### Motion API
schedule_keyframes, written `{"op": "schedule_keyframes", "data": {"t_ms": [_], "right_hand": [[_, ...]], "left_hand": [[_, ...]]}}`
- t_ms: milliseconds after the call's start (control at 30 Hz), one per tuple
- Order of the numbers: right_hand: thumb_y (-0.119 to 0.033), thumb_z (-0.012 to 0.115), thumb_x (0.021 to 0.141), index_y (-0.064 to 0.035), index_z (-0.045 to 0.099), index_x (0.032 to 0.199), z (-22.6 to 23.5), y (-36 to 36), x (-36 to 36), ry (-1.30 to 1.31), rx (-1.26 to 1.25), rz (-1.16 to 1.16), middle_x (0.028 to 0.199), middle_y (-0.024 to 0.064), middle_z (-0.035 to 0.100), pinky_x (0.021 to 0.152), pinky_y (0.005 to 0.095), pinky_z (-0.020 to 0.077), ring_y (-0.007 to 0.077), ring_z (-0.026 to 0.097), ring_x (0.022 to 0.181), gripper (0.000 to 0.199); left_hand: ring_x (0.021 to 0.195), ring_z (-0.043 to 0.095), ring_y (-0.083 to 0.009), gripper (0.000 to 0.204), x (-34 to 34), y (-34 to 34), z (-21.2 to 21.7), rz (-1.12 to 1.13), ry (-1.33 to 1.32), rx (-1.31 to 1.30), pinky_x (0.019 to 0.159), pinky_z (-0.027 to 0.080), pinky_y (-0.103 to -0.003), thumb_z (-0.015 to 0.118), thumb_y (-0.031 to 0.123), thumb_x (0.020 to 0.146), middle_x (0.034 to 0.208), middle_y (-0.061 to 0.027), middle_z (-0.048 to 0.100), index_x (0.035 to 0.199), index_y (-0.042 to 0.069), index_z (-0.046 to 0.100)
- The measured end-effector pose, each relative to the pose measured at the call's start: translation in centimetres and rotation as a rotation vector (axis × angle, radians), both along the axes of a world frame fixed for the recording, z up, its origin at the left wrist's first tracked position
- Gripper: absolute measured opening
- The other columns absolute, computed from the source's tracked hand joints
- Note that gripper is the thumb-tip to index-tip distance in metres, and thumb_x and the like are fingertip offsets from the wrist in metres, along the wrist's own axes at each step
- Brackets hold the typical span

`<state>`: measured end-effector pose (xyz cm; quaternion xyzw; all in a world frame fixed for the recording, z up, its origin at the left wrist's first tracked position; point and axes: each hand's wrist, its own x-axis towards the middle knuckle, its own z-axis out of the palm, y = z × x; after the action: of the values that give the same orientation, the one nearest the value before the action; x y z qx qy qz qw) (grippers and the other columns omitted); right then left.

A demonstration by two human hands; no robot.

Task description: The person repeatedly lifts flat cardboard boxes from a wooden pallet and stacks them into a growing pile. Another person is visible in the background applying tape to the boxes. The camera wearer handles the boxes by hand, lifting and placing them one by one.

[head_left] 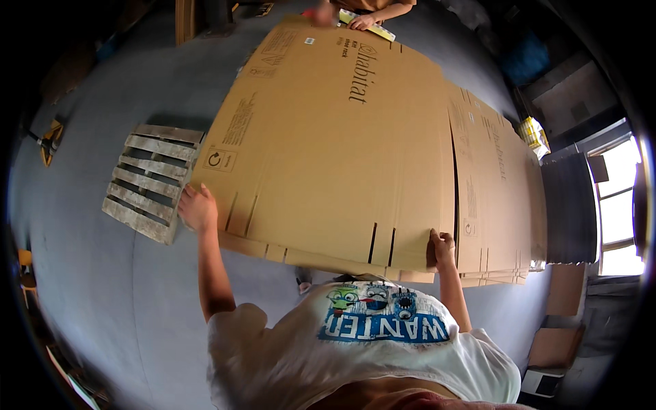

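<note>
Cardboard sheet (342,137), a big flattened carton w/ slotted flaps along the near edge, lies held out in front of the person over the grey floor (102,287), its near edge at chest level and its far edge by another person's hand (362,22) at the top of the view; left hand (198,208) is closed over the near-left corner, fingers curled under the edge; right hand (443,247) pinches the near edge by the right flap slots, thumb on top; both grips are clamped on the board, not spread. Judging by looks, it is light for its size but wide and floppy; prob. stiff along the flutes, apt to bend at the creases and flap slots; dry surface, not slippery; edges could crease or tear if gripped by one flap alone; best held wide apart at both corners, as now. A stack of similar sheets (499,184) lies just to the right, overlapped at the seam; a wooden pallet (152,181) sits on the floor just left of the sheet.
</note>
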<state>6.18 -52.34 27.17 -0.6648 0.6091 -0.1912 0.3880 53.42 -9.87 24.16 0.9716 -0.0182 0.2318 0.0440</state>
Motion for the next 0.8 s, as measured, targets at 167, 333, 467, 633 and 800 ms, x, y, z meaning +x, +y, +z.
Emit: {"op": "schedule_keyframes", "data": {"t_ms": [167,333,467,633,800], "right_hand": [[-0.035,0.067,0.081,0.0015,0.062,0.081,0.9,1.6,1.2,0.082,-0.071,0.040,0.067,0.0060,0.060,0.057,0.0271,0.0441,0.0112,0.054,0.063,0.036],[-0.035,0.067,0.082,0.0010,0.061,0.079,0.2,1.3,0.6,0.019,-0.050,0.032,0.067,0.0064,0.060,0.056,0.0265,0.0433,0.0116,0.053,0.061,0.037],[-0.034,0.067,0.082,0.0003,0.060,0.079,0.0,0.9,0.1,-0.017,-0.037,0.070,0.068,0.0059,0.060,0.056,0.0262,0.0433,0.0111,0.053,0.061,0.035],[-0.031,0.065,0.084,0.0001,0.060,0.080,0.3,1.3,0.4,-0.098,-0.004,0.069,0.068,0.0058,0.060,0.055,0.0254,0.0426,0.0103,0.052,0.061,0.032],[-0.029,0.067,0.082,0.0012,0.059,0.075,-1.6,0.6,-1.1,-0.126,-0.068,0.063,0.063,0.0074,0.059,0.055,0.0290,0.0435,0.0123,0.052,0.059,0.033]], "left_hand": [[0.100,0.055,-0.0315,0.045,-0.1,-0.2,0.0,-0.004,0.000,0.004,0.085,0.042,-0.045,0.048,0.038,0.090,0.108,-0.0137,0.058,0.118,0.002,0.051],[0.103,0.054,-0.0310,0.045,-0.3,-0.8,0.8,0.008,0.098,-0.042,0.086,0.042,-0.045,0.047,0.038,0.090,0.111,-0.0126,0.057,0.118,0.004,0.050],[0.103,0.054,-0.0308,0.045,-0.2,-0.9,0.7,0.016,0.092,-0.031,0.085,0.042,-0.046,0.047,0.039,0.090,0.112,-0.0118,0.057,0.118,0.005,0.051],[0.105,0.054,-0.0313,0.045,-0.2,-0.7,0.4,0.032,0.096,-0.020,0.085,0.043,-0.046,0.046,0.040,0.090,0.112,-0.0132,0.058,0.118,0.005,0.052],[0.105,0.054,-0.0315,0.047,-0.5,-1.3,0.8,0.047,0.171,0.001,0.086,0.043,-0.045,0.044,0.042,0.091,0.114,-0.0142,0.057,0.117,0.004,0.052]]}}
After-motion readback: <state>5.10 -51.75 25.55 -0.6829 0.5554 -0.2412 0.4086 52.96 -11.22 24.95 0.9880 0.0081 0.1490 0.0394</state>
